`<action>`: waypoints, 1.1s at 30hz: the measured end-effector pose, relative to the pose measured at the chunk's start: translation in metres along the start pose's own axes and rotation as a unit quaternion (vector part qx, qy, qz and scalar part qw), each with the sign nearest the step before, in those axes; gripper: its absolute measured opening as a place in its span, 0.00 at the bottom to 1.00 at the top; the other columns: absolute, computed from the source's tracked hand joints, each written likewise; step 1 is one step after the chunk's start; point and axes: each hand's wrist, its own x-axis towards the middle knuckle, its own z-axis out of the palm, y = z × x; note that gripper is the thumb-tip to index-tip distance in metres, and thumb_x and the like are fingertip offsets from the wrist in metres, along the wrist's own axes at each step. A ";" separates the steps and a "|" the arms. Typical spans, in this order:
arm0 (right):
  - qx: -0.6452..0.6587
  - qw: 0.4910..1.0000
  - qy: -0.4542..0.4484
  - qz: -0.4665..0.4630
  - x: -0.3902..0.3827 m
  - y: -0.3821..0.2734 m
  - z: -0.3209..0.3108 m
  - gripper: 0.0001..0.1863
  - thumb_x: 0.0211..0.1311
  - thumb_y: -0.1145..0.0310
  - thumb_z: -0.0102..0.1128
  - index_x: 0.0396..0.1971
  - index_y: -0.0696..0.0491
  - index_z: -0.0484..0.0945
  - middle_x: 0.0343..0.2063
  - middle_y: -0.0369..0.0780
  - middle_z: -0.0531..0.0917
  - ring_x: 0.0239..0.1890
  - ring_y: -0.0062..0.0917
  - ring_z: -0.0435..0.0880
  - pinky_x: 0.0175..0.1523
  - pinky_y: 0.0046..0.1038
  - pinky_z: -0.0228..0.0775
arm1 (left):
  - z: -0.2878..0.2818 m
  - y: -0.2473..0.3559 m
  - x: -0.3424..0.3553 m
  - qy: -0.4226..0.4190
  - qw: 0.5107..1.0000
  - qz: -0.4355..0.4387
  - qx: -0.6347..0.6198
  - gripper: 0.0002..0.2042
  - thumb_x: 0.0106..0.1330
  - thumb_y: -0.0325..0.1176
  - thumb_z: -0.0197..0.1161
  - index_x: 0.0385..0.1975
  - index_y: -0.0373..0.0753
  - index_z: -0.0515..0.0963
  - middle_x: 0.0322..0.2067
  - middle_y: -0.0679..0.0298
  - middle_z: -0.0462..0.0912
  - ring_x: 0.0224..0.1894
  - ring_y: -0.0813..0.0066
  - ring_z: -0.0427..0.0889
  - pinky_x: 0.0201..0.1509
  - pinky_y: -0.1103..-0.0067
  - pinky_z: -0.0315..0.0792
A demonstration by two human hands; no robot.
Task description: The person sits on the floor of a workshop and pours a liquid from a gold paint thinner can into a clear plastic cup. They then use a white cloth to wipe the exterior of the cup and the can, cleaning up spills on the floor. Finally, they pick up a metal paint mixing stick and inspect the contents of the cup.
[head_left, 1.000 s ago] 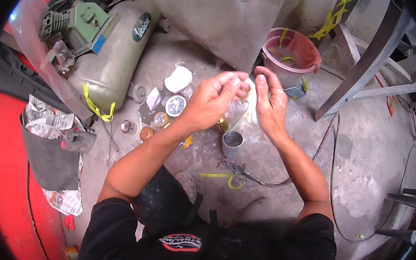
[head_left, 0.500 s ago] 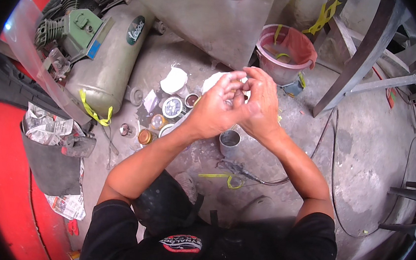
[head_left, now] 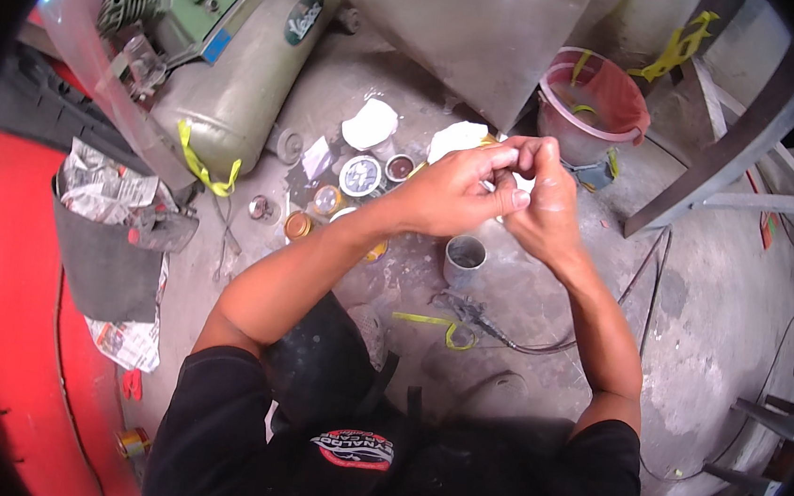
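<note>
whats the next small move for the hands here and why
Probably keep both hands together and finish working whatever small thing is pinched between them. The left hand and right hand are pressed together above the open metal cup on the floor, and what the fingertips pinch is too hidden to tell.

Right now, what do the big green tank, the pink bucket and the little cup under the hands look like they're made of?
Green tank: painted metal, likely steel; dull, scuffed olive coat over a rounded welded shape.
Pink bucket: plastic by its look; thin, slightly see-through wall with a rolled rim.
Little cup: probably metal; grey, matte, paint-stained.
</note>
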 end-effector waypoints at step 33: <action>-0.085 0.979 -0.091 0.160 0.005 0.014 -0.086 0.10 0.68 0.67 0.62 0.37 0.60 0.78 0.26 0.32 0.78 0.29 0.13 0.73 0.37 0.20 0.68 | -0.130 -0.055 -0.012 0.466 0.757 -0.092 0.449 0.24 0.61 0.45 0.69 0.53 0.39 0.77 0.46 0.49 0.84 0.50 0.48 0.82 0.53 0.62 0.75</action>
